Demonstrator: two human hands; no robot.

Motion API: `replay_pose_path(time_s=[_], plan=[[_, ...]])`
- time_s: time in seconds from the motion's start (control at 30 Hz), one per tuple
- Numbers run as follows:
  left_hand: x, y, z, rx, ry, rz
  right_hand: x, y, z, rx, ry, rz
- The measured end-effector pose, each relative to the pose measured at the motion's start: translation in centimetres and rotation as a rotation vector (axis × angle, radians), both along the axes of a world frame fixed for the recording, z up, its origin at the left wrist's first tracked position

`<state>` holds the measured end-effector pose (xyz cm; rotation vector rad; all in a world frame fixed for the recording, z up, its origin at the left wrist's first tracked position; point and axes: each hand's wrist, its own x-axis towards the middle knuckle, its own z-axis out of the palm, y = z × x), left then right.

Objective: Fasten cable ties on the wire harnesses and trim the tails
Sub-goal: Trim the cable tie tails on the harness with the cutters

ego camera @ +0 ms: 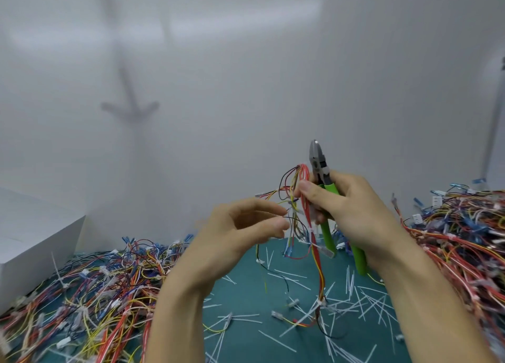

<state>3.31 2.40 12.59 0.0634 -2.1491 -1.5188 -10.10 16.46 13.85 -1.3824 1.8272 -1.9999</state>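
Both my forearms come up from the near edge, over a scatter of trimmed tails (352, 302), thin white strips lying on the teal tabletop (246, 280). That litter tells me many ties have already been cut.

My right hand (352, 207) is clenched round the green handles of the cutters (318, 163), their grey nose pointing up. The same hand's thumb pins the wire harness (314, 248) against the tool. The harness hangs from there, a bunch of red, yellow and black wires whose lower end reaches the tabletop. Small white ties show on it at a couple of places, and I see no long tail sticking out of them, though the blur leaves me unsure.

My left hand (237, 226) is released, fingers loosely curled just beside the harness's loose upper wires, holding nothing I can make out.

To my left lies a pile (95, 289) of harnesses with white ties visible on several, near a white box (35, 242). To my right, a heap (464, 239) rises higher. I can't tell which of the two is finished stock. I judge the job well under way, with plenty left.
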Motion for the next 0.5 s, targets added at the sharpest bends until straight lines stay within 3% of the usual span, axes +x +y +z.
replay_pose_path(time_s=[0.1,0.2,0.5], plan=[[-1.0,1.4,0.0,-0.081,-0.06,-0.104,1.0,-0.4,0.0,0.025,0.048,-0.001],[-1.3,1.7,-0.1,-0.088,-0.081,-0.054,1.6,-0.9,0.0,0.091,0.104,-0.01],[-0.8,0.7,0.0,0.133,0.012,0.106,1.0,-1.0,-0.4,0.12,0.186,-0.153]])
